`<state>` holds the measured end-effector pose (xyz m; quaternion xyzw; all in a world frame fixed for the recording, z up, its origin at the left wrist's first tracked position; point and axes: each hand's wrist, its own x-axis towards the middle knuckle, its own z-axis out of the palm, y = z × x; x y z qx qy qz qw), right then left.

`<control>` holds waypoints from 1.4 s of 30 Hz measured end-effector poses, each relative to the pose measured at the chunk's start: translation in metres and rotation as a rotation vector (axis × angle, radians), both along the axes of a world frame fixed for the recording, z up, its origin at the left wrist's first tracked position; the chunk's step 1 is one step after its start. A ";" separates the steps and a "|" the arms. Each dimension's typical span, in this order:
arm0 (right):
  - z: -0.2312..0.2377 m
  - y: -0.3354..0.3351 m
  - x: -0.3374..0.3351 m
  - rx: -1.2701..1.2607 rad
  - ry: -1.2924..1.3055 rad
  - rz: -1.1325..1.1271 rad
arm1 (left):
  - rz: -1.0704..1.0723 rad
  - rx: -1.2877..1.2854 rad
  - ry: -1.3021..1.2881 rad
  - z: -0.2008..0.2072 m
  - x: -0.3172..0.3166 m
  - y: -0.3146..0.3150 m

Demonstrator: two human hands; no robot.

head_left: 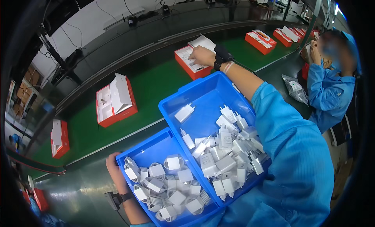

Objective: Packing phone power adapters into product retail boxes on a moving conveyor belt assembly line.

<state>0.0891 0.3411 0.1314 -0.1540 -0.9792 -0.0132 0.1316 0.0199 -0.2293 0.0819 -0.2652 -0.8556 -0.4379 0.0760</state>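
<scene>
My right hand [204, 56] reaches over the far blue bin into an open red-and-white box [201, 74] on the green belt. Its fingers are bent together down at the white insert; what they hold, if anything, is hidden. My left hand [113, 164] grips the left edge of the nearer blue bin [150, 143], which holds several coiled white cables [157, 170]. Right beside it, the other blue bin [207, 95] carries a heap of white charger plugs [225, 139], a few lying apart from the pile.
Another open red box [131, 96] and a smaller red box [64, 139] stand on the belt [84, 131] to the left. Farther right are more red boxes [262, 47]. A person in blue [330, 86] works at the right, near a clear plastic bag [295, 88].
</scene>
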 end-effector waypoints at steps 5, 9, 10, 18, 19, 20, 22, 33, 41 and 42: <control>0.004 0.002 0.001 0.028 -0.067 -0.020 | 0.003 0.012 0.019 -0.003 -0.002 0.000; 0.008 0.004 0.005 0.082 -0.128 -0.003 | -0.005 0.014 0.059 -0.003 0.000 -0.002; 0.008 0.006 0.003 0.102 -0.145 0.000 | 0.012 0.015 0.058 -0.003 0.000 -0.005; 0.031 0.012 0.003 0.185 -0.055 0.021 | -0.084 -0.062 0.183 -0.011 -0.016 -0.002; 0.046 -0.016 -0.003 0.112 0.061 0.164 | -0.052 -0.054 0.214 -0.013 -0.015 -0.003; 0.069 -0.051 -0.001 0.030 0.172 0.284 | -0.064 -0.070 0.235 -0.011 -0.016 -0.004; 0.105 -0.159 0.006 -0.206 0.121 0.549 | -0.003 -0.076 0.148 -0.010 -0.012 -0.012; 0.075 -0.344 0.058 -0.011 -0.813 1.027 | 0.000 -0.068 0.148 -0.018 -0.015 -0.014; 0.062 -0.341 0.058 0.288 -0.587 1.312 | -0.006 -0.064 0.169 -0.014 -0.013 -0.017; 0.063 -0.342 0.057 0.288 -0.585 1.311 | -0.007 -0.065 0.164 -0.014 -0.012 -0.017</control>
